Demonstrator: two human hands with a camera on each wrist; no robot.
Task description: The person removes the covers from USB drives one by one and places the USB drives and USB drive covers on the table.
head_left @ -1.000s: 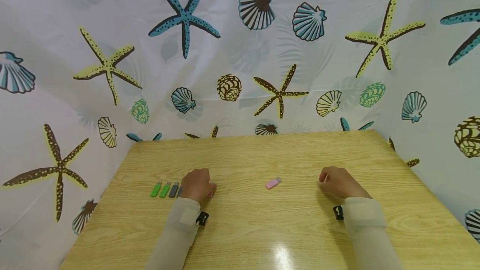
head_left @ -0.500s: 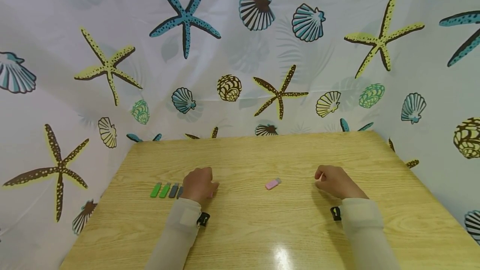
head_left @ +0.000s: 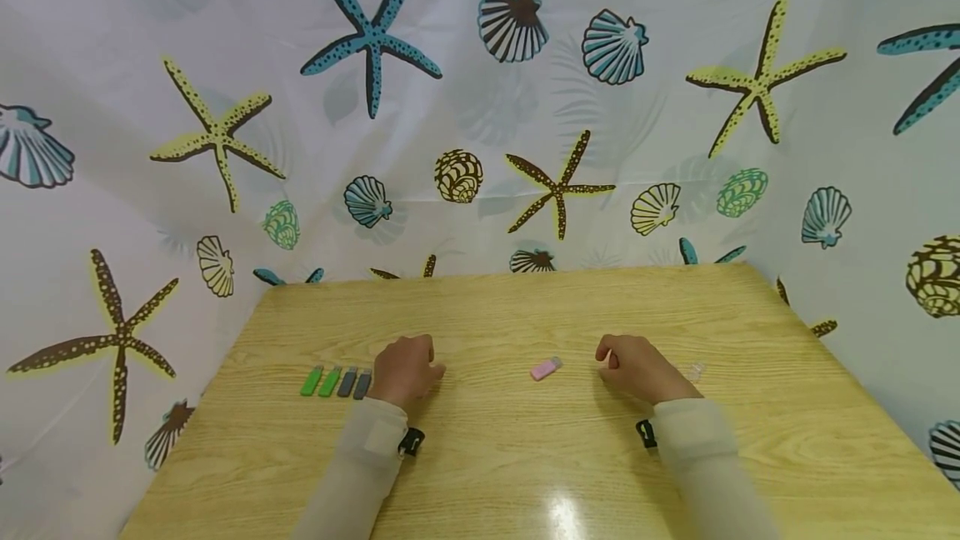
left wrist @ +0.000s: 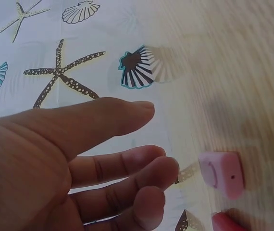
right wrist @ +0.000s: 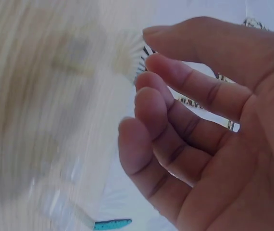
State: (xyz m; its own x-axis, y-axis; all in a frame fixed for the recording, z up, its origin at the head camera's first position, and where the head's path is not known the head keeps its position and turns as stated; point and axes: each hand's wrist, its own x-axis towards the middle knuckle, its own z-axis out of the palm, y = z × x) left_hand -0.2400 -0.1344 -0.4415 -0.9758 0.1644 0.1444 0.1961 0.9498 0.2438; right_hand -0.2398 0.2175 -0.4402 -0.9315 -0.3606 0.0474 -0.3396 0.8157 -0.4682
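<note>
My left hand point(head_left: 405, 369) hovers over the left part of the table, its fingers loosely bent and nothing between them. Close to its fingertips in the left wrist view lie a pink USB stick point(left wrist: 221, 173) and a red piece point(left wrist: 227, 222). Just left of this hand, two green USB sticks point(head_left: 320, 381) and two dark grey ones point(head_left: 354, 383) stand in a row. A lone pink USB stick point(head_left: 546, 368) rests mid-table, between the hands. My right hand point(head_left: 633, 365) is to its right, holding nothing, thumb apart from the curved fingers. Small clear pieces point(head_left: 696, 371) lie behind its wrist.
The wooden table point(head_left: 510, 457) reaches back to a white curtain point(head_left: 495, 90) printed with starfish and shells, which also hangs along both sides. Each wrist carries a black strap mount point(head_left: 412, 441).
My right hand has moved left toward the lone pink USB stick, and the clear pieces have come into sight. The left hand has shifted slightly right, showing more of the second dark grey stick.
</note>
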